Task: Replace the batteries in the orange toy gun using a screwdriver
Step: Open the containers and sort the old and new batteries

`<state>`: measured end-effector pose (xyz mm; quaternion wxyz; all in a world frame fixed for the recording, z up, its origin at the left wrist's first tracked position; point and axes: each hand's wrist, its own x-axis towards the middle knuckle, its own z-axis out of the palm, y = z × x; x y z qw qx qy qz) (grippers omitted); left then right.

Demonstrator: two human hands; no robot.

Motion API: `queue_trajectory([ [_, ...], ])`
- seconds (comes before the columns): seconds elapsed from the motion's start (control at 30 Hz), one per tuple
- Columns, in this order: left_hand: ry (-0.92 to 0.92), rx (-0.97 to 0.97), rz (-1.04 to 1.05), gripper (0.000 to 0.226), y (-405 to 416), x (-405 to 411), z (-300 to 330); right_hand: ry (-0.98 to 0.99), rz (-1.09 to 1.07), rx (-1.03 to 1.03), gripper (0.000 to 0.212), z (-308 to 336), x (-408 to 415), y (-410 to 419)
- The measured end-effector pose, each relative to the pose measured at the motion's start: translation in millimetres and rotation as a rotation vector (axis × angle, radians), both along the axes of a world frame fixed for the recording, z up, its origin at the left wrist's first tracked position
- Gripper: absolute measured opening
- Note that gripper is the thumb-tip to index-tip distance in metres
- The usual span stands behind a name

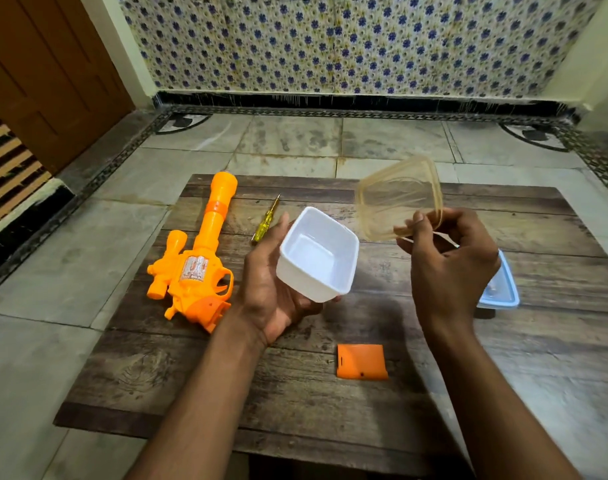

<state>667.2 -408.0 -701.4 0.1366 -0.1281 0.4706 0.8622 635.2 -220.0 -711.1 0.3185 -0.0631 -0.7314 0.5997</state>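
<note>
The orange toy gun (pixel 195 261) lies on the left of the wooden board (pixel 295 393), barrel pointing away from me. A yellow-handled screwdriver (pixel 265 221) rests just right of the barrel. The orange battery cover (pixel 362 362) lies near the front of the board, with a small screw (pixel 331 359) at its left edge. My left hand (pixel 271 289) holds a white plastic box (pixel 318 256) from below; the box looks empty. My right hand (pixel 447 268) holds its translucent yellowish lid (pixel 397 199) lifted and tilted. No batteries are visible.
A second container with a light blue lid (pixel 501 289) sits on the board's right side, mostly hidden behind my right hand. The board lies on a tiled stone floor (pixel 70 271). A brown door (pixel 53 74) stands at far left, a patterned wall behind.
</note>
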Motion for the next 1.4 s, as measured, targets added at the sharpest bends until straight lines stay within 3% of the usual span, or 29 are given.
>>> queue_trajectory([
  [0.1,-0.019,0.026,-0.036,0.068,9.5,-0.9,-0.3,-0.014,-0.009,0.088,0.015,-6.9,-2.3,1.7],
  [0.27,-0.021,-0.243,-0.005,0.040,36.0,-9.9,-10.5,0.033,-0.048,0.269,0.015,-9.8,-6.9,7.1],
  [0.5,0.115,-0.985,0.058,0.023,74.6,-26.1,-30.0,0.081,-0.101,0.376,0.011,-5.1,-4.6,20.5],
  [0.63,0.135,-1.176,0.046,0.037,85.4,-28.4,-33.6,0.108,-0.121,0.394,0.012,-4.1,-3.3,28.2],
  [0.77,0.140,-1.292,0.044,0.028,87.3,-28.8,-33.9,0.121,-0.110,0.400,0.009,-5.3,-3.0,33.0],
  [1.0,0.198,-1.373,0.001,0.041,78.7,-32.8,-40.3,0.114,-0.103,0.322,0.008,-3.9,-4.5,31.3],
  [1.17,0.266,-1.398,0.014,0.027,71.8,-36.6,-48.8,0.085,-0.100,0.277,0.008,-1.2,-5.1,22.5],
  [1.33,0.304,-1.399,0.035,0.029,67.6,-38.2,-50.3,-0.008,-0.077,0.145,0.043,12.1,-16.7,10.4],
  [1.4,0.312,-1.381,0.036,0.028,66.3,-38.5,-50.1,-0.075,-0.032,0.108,0.044,14.0,-29.3,8.4],
])
